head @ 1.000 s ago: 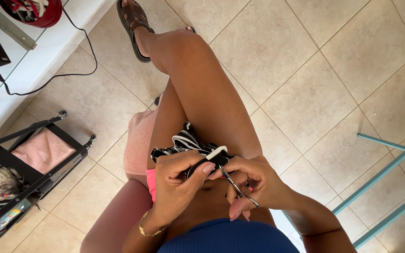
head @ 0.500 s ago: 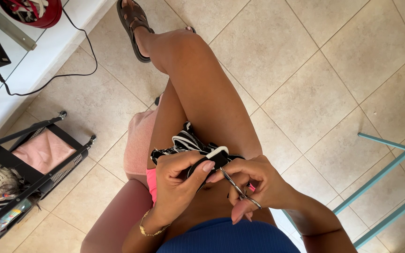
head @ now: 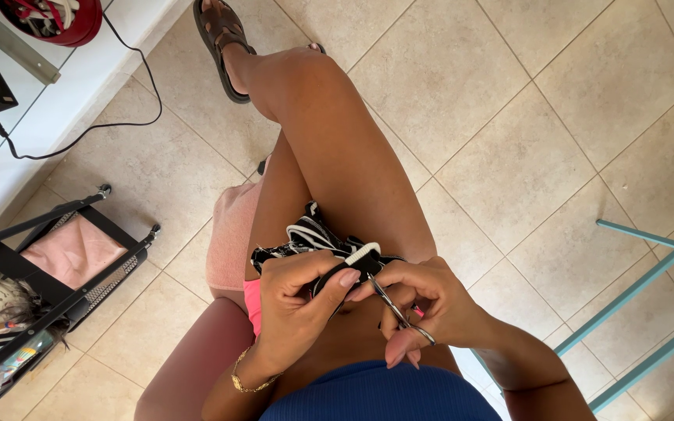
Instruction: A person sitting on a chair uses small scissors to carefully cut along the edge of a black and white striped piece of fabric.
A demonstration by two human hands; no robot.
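Observation:
I sit with crossed legs and work over my lap. My left hand (head: 299, 300) pinches a black-and-white striped piece of fabric (head: 311, 238) with a white edge, which lies bunched on my thigh. My right hand (head: 431, 308) grips small metal scissors (head: 396, 310), blades pointing up-left toward the fabric's white edge between my two thumbs. A gold bracelet (head: 250, 383) circles my left wrist. The scissor tips are partly hidden by my fingers.
A black wire trolley (head: 56, 273) with pink cloth and oddments stands at the left. A white ledge (head: 48, 86) with a black cable and red bowl runs along the top left. A teal metal frame (head: 649, 312) stands at the right on the beige tiled floor. A pink cushion (head: 232, 234) lies under me.
My hands have stayed in place over my lap. The scissors shifted slightly in my right hand, and my left fingers adjusted their pinch on the fabric.

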